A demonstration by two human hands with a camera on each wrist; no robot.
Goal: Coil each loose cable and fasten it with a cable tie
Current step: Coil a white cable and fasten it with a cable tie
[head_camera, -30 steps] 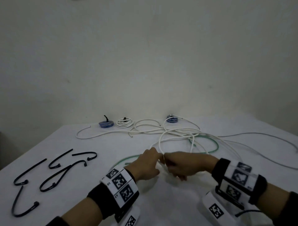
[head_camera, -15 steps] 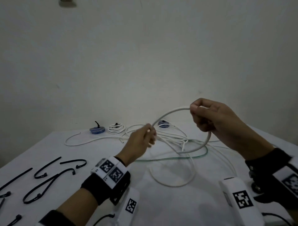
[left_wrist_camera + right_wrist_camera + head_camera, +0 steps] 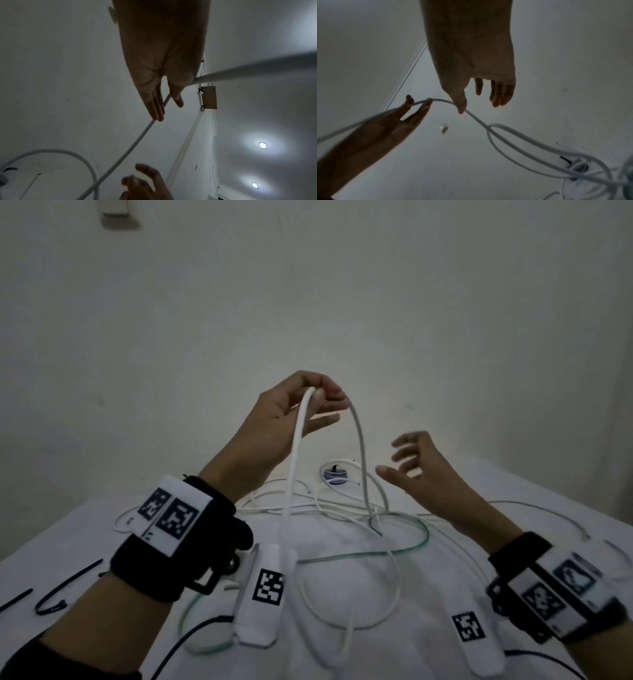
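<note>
Hanging from the left hand [image 3: 274, 422], the white cable [image 3: 294, 460] runs vertically.

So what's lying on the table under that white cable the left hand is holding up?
Under the raised white cable, pinched by the left hand, lie loose white cables and a green cable on the table. The wrist gear hides part of them.

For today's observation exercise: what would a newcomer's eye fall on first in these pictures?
First, the left hand raised mid-frame, pinching a white cable that drapes down in an arch on both sides. Next, the right hand, open beside it and holding nothing. Below lies a tangle of loose cables on the white table, with black cable ties at left.
</note>
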